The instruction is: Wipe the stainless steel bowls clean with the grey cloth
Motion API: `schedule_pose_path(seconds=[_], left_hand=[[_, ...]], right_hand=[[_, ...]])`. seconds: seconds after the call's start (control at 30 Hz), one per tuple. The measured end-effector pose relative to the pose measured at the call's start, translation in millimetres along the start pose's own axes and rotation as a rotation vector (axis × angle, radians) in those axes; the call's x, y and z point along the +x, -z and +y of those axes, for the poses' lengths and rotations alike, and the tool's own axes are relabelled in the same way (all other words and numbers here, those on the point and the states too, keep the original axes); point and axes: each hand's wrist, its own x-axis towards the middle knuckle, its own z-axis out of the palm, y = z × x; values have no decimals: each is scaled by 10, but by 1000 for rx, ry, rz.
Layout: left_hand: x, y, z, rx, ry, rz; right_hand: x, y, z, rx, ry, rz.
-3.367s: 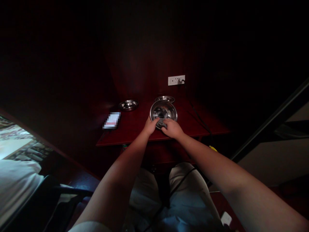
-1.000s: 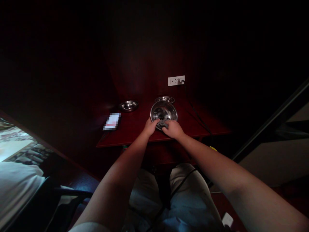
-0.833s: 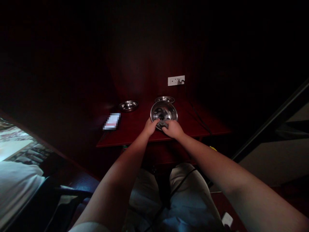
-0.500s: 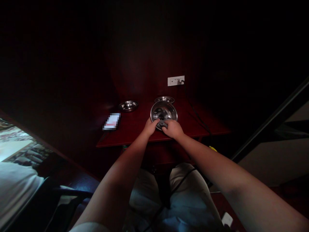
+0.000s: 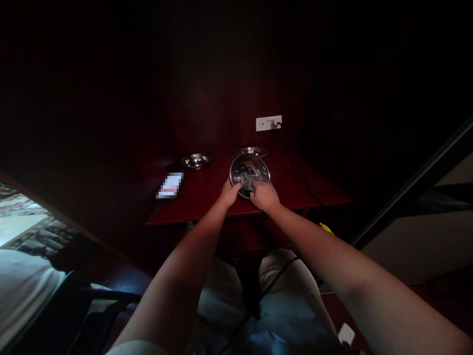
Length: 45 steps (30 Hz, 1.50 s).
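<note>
A shiny steel bowl (image 5: 258, 165) is tilted toward me above the front part of the dark red table. My left hand (image 5: 229, 194) grips its left rim, thumb over the edge. A crumpled grey cloth (image 5: 246, 181) lies against the inside of the bowl, near its lower wall. My right hand (image 5: 265, 196) is closed on the cloth at the bowl's lower right, with some fingers hidden by the hand itself.
Behind the bowl stands a steel dish (image 5: 251, 151); another steel bowl (image 5: 195, 161) sits to the left. A phone (image 5: 169, 186) lies at the table's (image 5: 207, 197) left side. A wall socket (image 5: 269, 123) holds a plug with a black cable.
More of the grey cloth now shows inside the bowl, spread higher and wider. My right hand has shifted slightly within the bowl; my left hand keeps its hold on the rim.
</note>
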Motion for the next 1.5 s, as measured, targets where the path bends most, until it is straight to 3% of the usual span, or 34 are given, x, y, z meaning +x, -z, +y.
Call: schedule_pose_path(seconds=[0.67,0.9,1.13,1.27,1.5], left_hand=[[-10,-1,18,-89,46,0],[-53,14,71,-221,112,-30],[-90,26,135,-396,176,37],[-94,33,150,-442,241,84],[-115,79,209,-470,402,51]], right_hand=[[-19,-22,42,81,39,-40],[-43,-8,56,165,230,-15],[-49,-101,101,320,459,34],[-50,-161,115,364,479,28],[-68,-177,82,350,466,-10]])
